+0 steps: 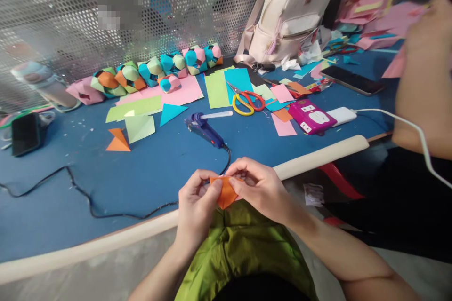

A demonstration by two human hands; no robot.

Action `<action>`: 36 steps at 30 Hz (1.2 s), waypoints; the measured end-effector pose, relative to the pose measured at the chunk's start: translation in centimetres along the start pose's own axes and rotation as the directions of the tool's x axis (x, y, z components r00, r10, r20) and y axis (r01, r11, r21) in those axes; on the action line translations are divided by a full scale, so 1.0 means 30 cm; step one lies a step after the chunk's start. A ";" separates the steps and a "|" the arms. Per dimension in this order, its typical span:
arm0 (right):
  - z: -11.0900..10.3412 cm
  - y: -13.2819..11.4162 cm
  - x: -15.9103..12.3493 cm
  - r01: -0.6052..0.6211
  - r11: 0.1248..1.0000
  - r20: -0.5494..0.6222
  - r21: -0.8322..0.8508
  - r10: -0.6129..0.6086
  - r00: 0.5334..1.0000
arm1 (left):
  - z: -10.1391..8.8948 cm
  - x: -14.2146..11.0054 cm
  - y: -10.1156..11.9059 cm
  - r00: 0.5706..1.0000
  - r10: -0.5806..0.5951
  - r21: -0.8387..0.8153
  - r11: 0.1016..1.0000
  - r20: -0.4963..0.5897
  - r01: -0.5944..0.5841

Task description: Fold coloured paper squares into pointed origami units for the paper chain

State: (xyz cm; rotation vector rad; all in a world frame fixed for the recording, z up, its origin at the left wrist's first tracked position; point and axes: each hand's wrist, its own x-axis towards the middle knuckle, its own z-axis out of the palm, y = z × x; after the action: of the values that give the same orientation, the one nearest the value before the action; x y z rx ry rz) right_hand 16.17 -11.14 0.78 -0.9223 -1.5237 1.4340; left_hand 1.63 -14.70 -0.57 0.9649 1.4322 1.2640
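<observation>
Above my lap, at the table's front edge, a small folded piece of orange paper (226, 193) is pinched between both hands. My left hand (198, 200) grips its left side, the thumb lying on the front face. On the other side my right hand (259, 188) pinches the upper right part with thumb and fingers. A bit of pink shows behind the orange; whether it is part of the same piece I cannot tell. Just beyond my hands lies a blue glue gun (205, 130) with a white glue stick in its back.
Folded paper balls (150, 71) line the mesh panel. Scissors (249, 102), a purple power adapter (310, 116), a phone (351, 80) and a backpack (291, 9) are to the right. A black cord (92, 204) crosses the left. Another person's arm (422, 80) reaches in at right.
</observation>
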 end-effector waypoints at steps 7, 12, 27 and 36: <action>-0.011 -0.007 -0.009 0.292 0.925 0.058 -0.243 -0.286 0.956 | -0.011 -0.007 -0.001 0.995 -0.033 -0.101 0.994 0.095 0.043; -0.019 -0.007 -0.018 0.421 0.820 0.123 -0.388 -0.407 0.905 | -0.009 -0.014 0.008 0.998 0.024 -0.017 1.000 0.066 -0.023; -0.006 -0.013 -0.014 0.423 0.791 0.119 -0.443 -0.416 0.902 | -0.003 -0.023 0.028 0.960 0.278 0.182 0.944 0.019 -0.277; -0.003 0.000 -0.006 0.495 0.708 0.186 -0.503 -0.471 0.862 | 0.000 -0.017 0.039 0.980 0.200 0.118 0.973 0.013 -0.200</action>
State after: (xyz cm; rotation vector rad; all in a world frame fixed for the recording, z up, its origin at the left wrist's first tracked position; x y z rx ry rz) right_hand 16.31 -11.27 0.77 -0.7124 -2.0687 0.6474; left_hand 1.71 -15.00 0.66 1.2153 1.4505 1.3347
